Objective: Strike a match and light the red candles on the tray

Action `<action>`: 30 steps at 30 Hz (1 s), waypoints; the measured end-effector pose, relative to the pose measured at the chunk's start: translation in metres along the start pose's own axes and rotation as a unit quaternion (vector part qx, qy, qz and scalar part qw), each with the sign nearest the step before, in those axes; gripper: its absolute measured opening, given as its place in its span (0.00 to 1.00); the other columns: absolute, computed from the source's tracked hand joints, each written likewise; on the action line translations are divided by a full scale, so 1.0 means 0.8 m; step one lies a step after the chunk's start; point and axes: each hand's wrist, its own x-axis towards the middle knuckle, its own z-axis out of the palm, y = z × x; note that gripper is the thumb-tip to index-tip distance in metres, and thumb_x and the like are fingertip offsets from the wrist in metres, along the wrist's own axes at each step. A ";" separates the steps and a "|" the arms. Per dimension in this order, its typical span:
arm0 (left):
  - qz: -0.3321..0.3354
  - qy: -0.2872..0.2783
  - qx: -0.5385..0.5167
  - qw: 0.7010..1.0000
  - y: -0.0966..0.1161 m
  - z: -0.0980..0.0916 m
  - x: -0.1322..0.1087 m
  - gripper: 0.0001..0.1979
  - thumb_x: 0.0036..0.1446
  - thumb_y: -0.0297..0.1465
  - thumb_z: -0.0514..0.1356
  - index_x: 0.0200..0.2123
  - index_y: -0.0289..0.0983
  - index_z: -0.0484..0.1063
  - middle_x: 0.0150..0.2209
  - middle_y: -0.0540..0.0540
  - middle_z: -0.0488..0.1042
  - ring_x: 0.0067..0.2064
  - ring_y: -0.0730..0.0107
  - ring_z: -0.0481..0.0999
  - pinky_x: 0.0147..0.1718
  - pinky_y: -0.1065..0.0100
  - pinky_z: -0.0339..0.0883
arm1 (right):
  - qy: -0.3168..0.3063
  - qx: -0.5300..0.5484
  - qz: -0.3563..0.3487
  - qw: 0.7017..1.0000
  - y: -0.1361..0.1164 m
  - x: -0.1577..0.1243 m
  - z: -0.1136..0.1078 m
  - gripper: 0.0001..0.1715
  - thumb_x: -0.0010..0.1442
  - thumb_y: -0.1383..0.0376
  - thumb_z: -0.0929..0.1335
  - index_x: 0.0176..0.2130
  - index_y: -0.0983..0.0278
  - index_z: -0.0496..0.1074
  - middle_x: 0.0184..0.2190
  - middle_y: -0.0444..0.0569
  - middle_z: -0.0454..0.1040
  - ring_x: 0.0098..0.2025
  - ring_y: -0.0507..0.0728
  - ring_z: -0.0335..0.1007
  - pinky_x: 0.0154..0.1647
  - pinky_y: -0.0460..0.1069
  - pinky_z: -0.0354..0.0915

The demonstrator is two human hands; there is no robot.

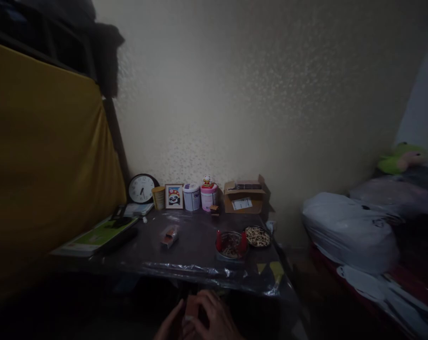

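Note:
Low in the head view, in front of the table edge, my right hand is closed around a small reddish-brown box that looks like a matchbox. Its fingers lie over the top and right side. My left hand is at the box's left and lower side, with one finger stretched up along it and the others curled beneath, partly hidden in shadow. On the table beyond, a round dish contains dark-tipped sticks and two red upright pieces. Beside it is a bowl of pale matchsticks. A clear plastic packet with reddish-brown contents lies farther left.
Against the wall stand a clock, a yellow cup, a panda picture, a white tin, a pink tin and an open cardboard box. Yellow paper pieces lie front right. A yellow cloth hangs left.

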 end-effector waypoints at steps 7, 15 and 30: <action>0.030 -0.116 -0.038 0.992 -0.016 -0.017 0.008 0.18 0.34 0.24 0.71 0.33 0.43 0.77 0.34 0.47 0.81 0.37 0.60 0.79 0.40 0.64 0.68 | -0.007 0.049 0.009 0.999 -0.027 -0.007 -0.021 0.18 0.51 0.71 0.69 0.43 0.58 0.70 0.44 0.47 0.73 0.48 0.57 0.69 0.49 0.48 0.64; 0.076 -0.091 0.000 0.993 -0.008 0.020 -0.046 0.12 0.46 0.34 0.66 0.37 0.41 0.77 0.43 0.43 0.78 0.46 0.58 0.75 0.48 0.62 0.64 | -0.002 0.097 -0.026 0.995 -0.021 -0.010 -0.008 0.22 0.51 0.74 0.64 0.45 0.58 0.69 0.46 0.46 0.71 0.49 0.55 0.68 0.50 0.47 0.64; 0.007 -0.098 -0.014 0.995 -0.009 0.022 -0.028 0.13 0.54 0.34 0.61 0.40 0.33 0.73 0.32 0.44 0.80 0.33 0.70 0.79 0.36 0.72 0.68 | -0.057 0.322 0.157 0.932 -0.001 0.011 -0.014 0.15 0.51 0.57 0.68 0.37 0.64 0.70 0.30 0.46 0.74 0.35 0.56 0.72 0.38 0.50 0.66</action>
